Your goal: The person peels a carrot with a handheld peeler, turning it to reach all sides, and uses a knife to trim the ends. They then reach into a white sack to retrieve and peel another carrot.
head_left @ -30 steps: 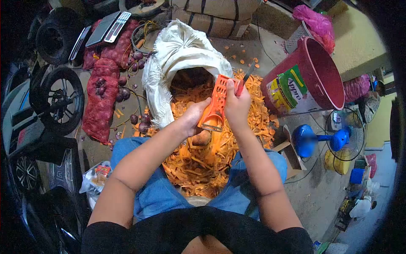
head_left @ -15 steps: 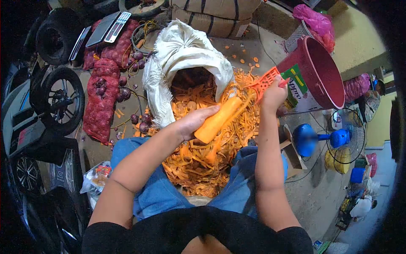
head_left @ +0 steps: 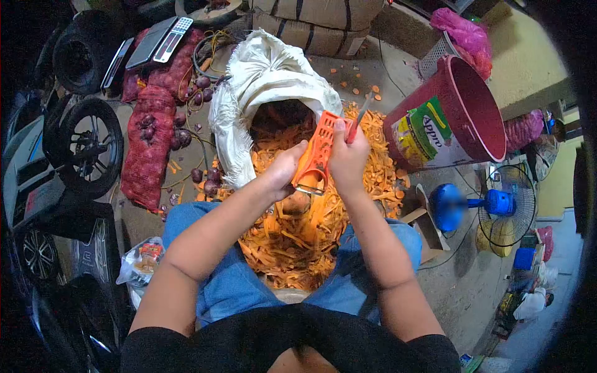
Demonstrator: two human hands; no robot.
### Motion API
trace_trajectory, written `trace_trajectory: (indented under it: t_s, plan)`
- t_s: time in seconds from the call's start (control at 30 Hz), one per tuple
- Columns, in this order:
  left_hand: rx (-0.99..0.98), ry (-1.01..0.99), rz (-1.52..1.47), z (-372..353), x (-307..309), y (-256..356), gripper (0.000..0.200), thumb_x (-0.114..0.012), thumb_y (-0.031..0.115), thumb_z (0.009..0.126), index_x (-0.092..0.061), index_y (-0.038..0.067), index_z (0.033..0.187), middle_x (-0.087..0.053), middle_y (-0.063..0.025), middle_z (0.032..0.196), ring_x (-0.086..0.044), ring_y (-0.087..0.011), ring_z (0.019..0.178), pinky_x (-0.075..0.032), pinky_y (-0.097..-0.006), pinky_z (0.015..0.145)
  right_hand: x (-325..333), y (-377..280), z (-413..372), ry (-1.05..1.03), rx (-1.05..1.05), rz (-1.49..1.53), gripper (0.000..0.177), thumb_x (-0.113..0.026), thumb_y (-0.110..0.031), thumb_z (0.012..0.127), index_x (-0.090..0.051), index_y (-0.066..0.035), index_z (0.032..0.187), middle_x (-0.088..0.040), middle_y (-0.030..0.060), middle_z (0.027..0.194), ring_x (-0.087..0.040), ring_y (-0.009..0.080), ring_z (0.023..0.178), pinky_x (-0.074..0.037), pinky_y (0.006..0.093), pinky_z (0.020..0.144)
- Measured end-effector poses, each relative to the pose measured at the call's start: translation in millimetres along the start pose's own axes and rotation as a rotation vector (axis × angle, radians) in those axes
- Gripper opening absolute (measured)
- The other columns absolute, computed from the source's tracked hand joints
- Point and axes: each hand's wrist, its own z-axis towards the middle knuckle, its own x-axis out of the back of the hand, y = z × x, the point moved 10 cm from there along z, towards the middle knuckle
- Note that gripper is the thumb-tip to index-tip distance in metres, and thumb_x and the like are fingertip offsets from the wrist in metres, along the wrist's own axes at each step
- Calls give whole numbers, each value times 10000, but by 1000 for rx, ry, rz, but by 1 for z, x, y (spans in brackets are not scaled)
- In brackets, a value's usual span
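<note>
My left hand (head_left: 285, 169) is wrapped round a peeled carrot (head_left: 304, 163), which is mostly hidden behind an orange peeler (head_left: 320, 149). The peeler lies along the carrot, its blade end toward me. My right hand (head_left: 348, 155) grips the peeler and also a knife (head_left: 360, 116) with a red handle, its blade pointing up and away. Below both hands is a large heap of orange peelings (head_left: 292, 239) between the knees. Behind it, a white sack (head_left: 273, 78) gapes open with more peelings at its mouth.
A large red bucket (head_left: 429, 133) leans at the right, near a blue fan (head_left: 497, 202) and a cardboard box (head_left: 429, 233). Net bags of onions (head_left: 149, 149), a scale (head_left: 168, 43) and a wheel (head_left: 90, 148) are at the left. Carrot slices lie on the floor behind.
My right hand has moved left from beside the bucket, bringing the peeler onto the carrot. The carrot has turned more upright and the peeler's blade end now faces me.
</note>
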Motion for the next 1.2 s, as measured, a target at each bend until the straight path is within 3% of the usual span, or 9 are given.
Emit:
trace_trajectory:
  t_s: [0.07, 0.23, 0.3, 0.43, 0.73, 0.8, 0.87, 1.13, 1.2]
  plan:
    - [43, -82, 261, -3, -9, -2, 323, -272, 291, 850, -472, 48, 922, -548, -57, 759, -538, -131, 615, -451, -244, 547, 8, 0, 9, 44, 52, 34, 234, -442, -206, 806, -488, 17, 751, -450, 1, 579, -389, 67, 533, -337, 236, 486]
    - [110, -136, 306, -22, -17, -8, 344, -309, 332, 838, -446, 32, 935, -541, -68, 734, -546, -140, 568, -471, -248, 518, 95, 25, 48, 471, 166, -139, 223, -440, -184, 795, -469, 18, 704, -488, 92, 589, -437, 167, 522, -357, 302, 509]
    - [55, -118, 316, -26, -22, -2, 324, -342, 332, 827, -449, 41, 920, -533, -66, 722, -543, -139, 579, -473, -249, 514, 115, 50, 50, 539, -195, -229, 232, -448, -193, 792, -476, 24, 715, -498, 87, 601, -441, 155, 545, -363, 296, 525]
    - [74, -81, 166, -14, -7, -3, 324, -358, 341, 821, -455, 51, 928, -527, -55, 722, -540, -135, 591, -471, -243, 533, 69, 28, 41, 320, -66, 170, 237, -456, -210, 794, -484, 19, 740, -497, 68, 609, -435, 124, 548, -365, 287, 523]
    - [-24, 15, 40, 0, 0, 2, 361, -249, 316, 850, -465, 55, 973, -546, -75, 828, -542, -144, 656, -449, -255, 591, -3, -12, -2, -53, -37, -17, 188, -448, -171, 794, -489, 4, 738, -473, 75, 573, -425, 135, 522, -356, 287, 490]
    - [-46, -22, 16, -4, -3, 3, 353, -250, 304, 852, -467, 53, 973, -545, -67, 815, -538, -137, 652, -446, -251, 585, 9, -4, 6, 45, 43, -49, 186, -445, -164, 791, -484, 7, 731, -471, 80, 563, -426, 149, 514, -352, 294, 486]
    - [88, -118, 389, -16, -16, -8, 334, -262, 285, 853, -466, 54, 981, -537, -44, 785, -523, -114, 637, -434, -233, 565, 38, -2, 24, 207, 107, -84, 217, -433, -190, 796, -481, 8, 723, -463, 56, 568, -412, 134, 524, -341, 279, 488]
    - [102, -58, 277, -16, -13, -8, 328, -317, 307, 841, -459, 45, 978, -530, -50, 710, -538, -126, 577, -459, -238, 511, 83, 9, 44, 418, 44, -246, 236, -431, -183, 791, -455, 18, 669, -449, 91, 532, -405, 177, 480, -335, 312, 475]
    - [93, -204, 226, -24, -24, -7, 325, -338, 325, 832, -456, 52, 964, -528, -49, 704, -533, -126, 567, -454, -232, 523, 101, 11, 49, 512, 121, -248, 265, -440, -200, 793, -451, 21, 646, -439, 65, 515, -397, 158, 478, -328, 306, 468]
